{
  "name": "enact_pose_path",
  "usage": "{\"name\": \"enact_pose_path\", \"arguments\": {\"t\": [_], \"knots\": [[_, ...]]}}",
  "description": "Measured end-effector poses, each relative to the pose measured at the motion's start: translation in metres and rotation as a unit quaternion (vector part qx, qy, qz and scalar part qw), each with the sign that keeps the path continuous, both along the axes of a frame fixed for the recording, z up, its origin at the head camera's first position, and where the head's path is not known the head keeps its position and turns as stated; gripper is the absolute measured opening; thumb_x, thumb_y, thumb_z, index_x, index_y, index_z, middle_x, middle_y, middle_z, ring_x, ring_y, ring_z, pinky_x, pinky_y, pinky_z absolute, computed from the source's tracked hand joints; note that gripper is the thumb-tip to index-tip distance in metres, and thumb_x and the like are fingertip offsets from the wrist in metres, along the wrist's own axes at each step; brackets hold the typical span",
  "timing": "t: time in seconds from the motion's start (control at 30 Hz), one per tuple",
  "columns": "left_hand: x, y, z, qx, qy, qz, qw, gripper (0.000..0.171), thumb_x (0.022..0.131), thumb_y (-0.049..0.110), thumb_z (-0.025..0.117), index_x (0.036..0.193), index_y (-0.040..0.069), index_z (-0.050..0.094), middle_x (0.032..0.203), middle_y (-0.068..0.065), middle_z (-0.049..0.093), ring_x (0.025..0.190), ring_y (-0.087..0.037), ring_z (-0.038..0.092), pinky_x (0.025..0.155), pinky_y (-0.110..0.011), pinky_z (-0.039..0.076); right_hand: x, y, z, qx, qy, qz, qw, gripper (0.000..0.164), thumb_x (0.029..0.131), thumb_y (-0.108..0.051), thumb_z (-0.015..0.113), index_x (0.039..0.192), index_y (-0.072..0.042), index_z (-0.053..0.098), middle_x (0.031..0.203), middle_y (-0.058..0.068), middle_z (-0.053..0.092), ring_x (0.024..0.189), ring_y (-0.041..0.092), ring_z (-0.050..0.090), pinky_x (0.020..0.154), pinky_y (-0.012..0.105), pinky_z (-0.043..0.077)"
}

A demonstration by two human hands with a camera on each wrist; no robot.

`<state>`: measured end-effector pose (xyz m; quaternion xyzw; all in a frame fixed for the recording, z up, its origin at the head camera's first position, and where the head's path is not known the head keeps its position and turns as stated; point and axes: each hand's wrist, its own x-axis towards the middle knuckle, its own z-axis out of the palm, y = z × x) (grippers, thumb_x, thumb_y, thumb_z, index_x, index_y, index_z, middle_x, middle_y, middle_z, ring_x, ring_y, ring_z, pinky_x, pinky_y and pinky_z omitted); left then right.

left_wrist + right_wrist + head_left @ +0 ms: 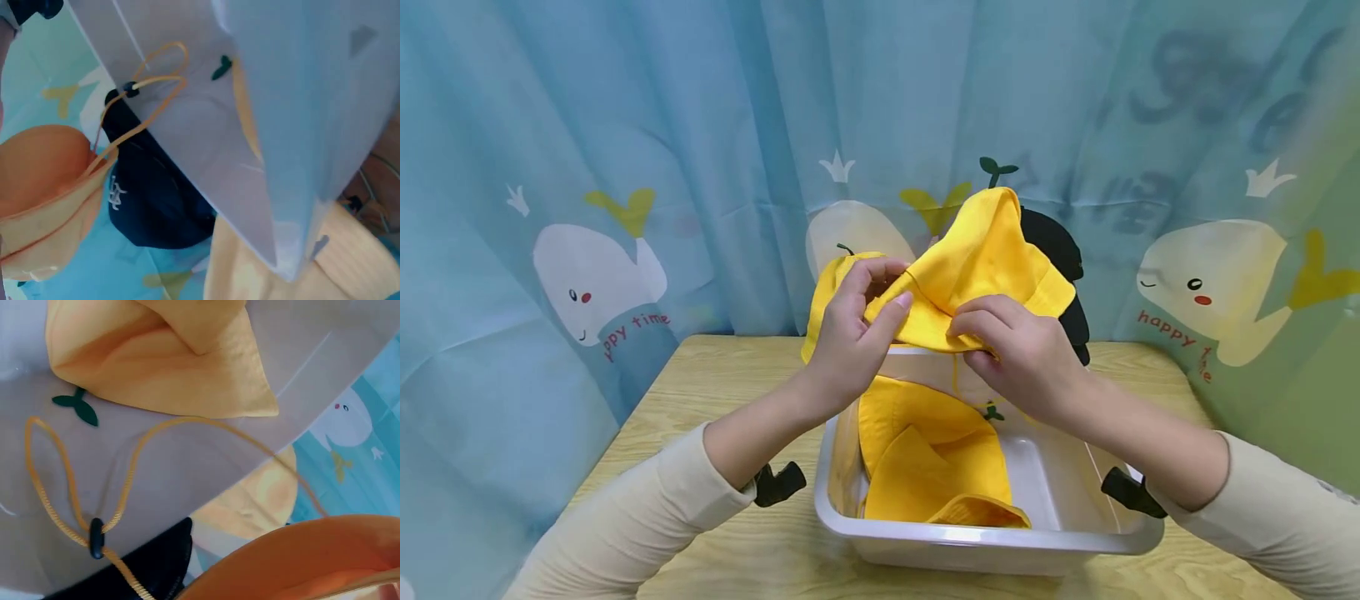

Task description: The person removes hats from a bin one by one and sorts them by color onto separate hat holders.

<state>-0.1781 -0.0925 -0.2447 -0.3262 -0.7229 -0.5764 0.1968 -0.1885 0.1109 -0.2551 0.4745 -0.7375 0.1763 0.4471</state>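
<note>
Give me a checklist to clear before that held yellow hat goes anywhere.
1. Held hat gripped at the brim by left hand and right hand: ok.
2. Its cord tucked away: not ok, it hangs loose with its black toggle.
3. Bin upright on the table: ok.
4. Bare floor beside the yellow hat in the bin: ok, on its right in the head view.
5. Nothing under that hat: cannot tell, hidden.

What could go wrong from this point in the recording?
The long yellow looped cord dangling from the held yellow fabric hat might snag on the rim of the white plastic bin. With the left hand and right hand holding that hat by its brim, it could slip or fold. If lowered, it might crumple the folded yellow fabric hat inside the bin.
</note>
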Motion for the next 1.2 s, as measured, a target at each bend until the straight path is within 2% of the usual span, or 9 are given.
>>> {"name": "enact_pose_path", "arguments": {"t": [0.13, 0.23, 0.37, 0.47, 0.57, 0.7, 0.9, 1.03, 1.2], "knots": [[-0.004, 0.001, -0.009, -0.044, 0.050, -0.033, 0.9972, 0.055, 0.096, 0.038, 0.052, 0.133, 0.000, 0.037, 0.123, -0.014, 0.047, 0.107, -0.020, 0.050, 0.078, -0.027, 0.054, -0.003, 0.004, -0.003, -0.042, 0.016, 0.011, 0.999, 0.005, 0.086, -0.007, 0.056, 0.084, -0.004, 0.060, 0.086, 0.010, 0.063, 0.076, 0.023, 0.063, 0.055, 0.037, 0.055], [-0.008, 0.005, -0.019, -0.085, 0.102, -0.050, 0.9898, 0.080, 0.087, 0.043, 0.060, 0.143, 0.000, 0.021, 0.134, -0.018, 0.036, 0.118, -0.025, 0.046, 0.083, -0.032, 0.055, -0.005, 0.006, -0.004, -0.084, 0.012, 0.023, 0.996, 0.024, 0.096, -0.022, 0.052, 0.084, -0.002, 0.057, 0.085, 0.012, 0.063, 0.075, 0.026, 0.063, 0.059, 0.038, 0.055], [-0.014, 0.014, -0.033, -0.138, 0.192, -0.003, 0.9716, 0.100, 0.077, 0.020, 0.078, 0.140, -0.004, 0.005, 0.138, -0.023, 0.024, 0.125, -0.031, 0.040, 0.085, -0.033, 0.054, -0.008, 0.004, -0.003, -0.128, 0.007, 0.049, 0.991, 0.028, 0.097, -0.024, 0.051, 0.084, 0.001, 0.056, 0.084, 0.014, 0.063, 0.075, 0.027, 0.061, 0.076, 0.019, 0.053], [-0.017, 0.023, -0.040, -0.151, 0.220, 0.035, 0.9632, 0.107, 0.071, 0.015, 0.084, 0.137, -0.002, 0.001, 0.140, -0.023, 0.018, 0.127, -0.029, 0.039, 0.086, -0.031, 0.053, -0.011, 0.001, 0.000, -0.151, 0.010, 0.060, 0.987, 0.020, 0.093, -0.016, 0.053, 0.085, 0.001, 0.056, 0.084, 0.015, 0.063, 0.077, 0.027, 0.061, 0.082, 0.009, 0.045], [-0.020, 0.028, -0.042, -0.140, 0.243, 0.050, 0.9587, 0.097, 0.075, 0.009, 0.079, 0.134, -0.002, 0.002, 0.140, -0.024, 0.014, 0.126, -0.031, 0.039, 0.084, -0.033, 0.054, -0.013, -0.004, 0.004, -0.168, 0.027, 0.070, 0.983, 0.015, 0.090, -0.012, 0.052, 0.085, 0.001, 0.057, 0.085, 0.015, 0.063, 0.076, 0.028, 0.061, 0.083, 0.009, 0.045], [-0.026, 0.021, -0.044, -0.108, 0.285, 0.065, 0.9502, 0.074, 0.079, -0.011, 0.063, 0.130, -0.003, 0.010, 0.132, -0.029, 0.017, 0.115, -0.039, 0.042, 0.071, -0.034, 0.058, -0.015, -0.006, 0.011, -0.199, 0.053, 0.099, 0.973, 0.020, 0.092, -0.016, 0.056, 0.082, 0.002, 0.056, 0.082, 0.017, 0.062, 0.073, 0.029, 0.059, 0.085, 0.009, 0.044], [-0.040, -0.004, -0.044, -0.053, 0.274, 0.073, 0.9574, 0.055, 0.079, -0.017, 0.061, 0.122, -0.006, 0.029, 0.114, -0.027, 0.039, 0.097, -0.036, 0.051, 0.064, -0.035, 0.056, -0.023, -0.004, 0.019, -0.258, 0.064, 0.115, 0.957, 0.012, 0.084, -0.005, 0.062, 0.079, 0.003, 0.055, 0.079, 0.020, 0.059, 0.072, 0.032, 0.057, 0.084, 0.013, 0.047], [-0.052, -0.024, -0.045, -0.020, 0.248, 0.144, 0.9577, 0.031, 0.080, -0.016, 0.061, 0.107, -0.006, 0.048, 0.103, -0.021, 0.051, 0.092, -0.029, 0.056, 0.061, -0.027, 0.055, -0.030, -0.001, 0.019, -0.272, 0.075, 0.103, 0.954, 0.014, 0.085, -0.006, 0.064, 0.080, 0.001, 0.054, 0.081, 0.021, 0.059, 0.072, 0.034, 0.056, 0.084, 0.013, 0.048], [-0.063, -0.044, -0.035, 0.085, 0.207, 0.217, 0.9501, 0.013, 0.084, -0.014, 0.055, 0.088, -0.004, 0.062, 0.087, -0.009, 0.055, 0.080, -0.016, 0.053, 0.052, -0.015, 0.044, -0.040, 0.006, 0.014, -0.256, 0.076, 0.090, 0.959, 0.017, 0.091, -0.014, 0.062, 0.083, 0.001, 0.059, 0.084, 0.020, 0.060, 0.076, 0.033, 0.058, 0.085, 0.013, 0.047]]}}
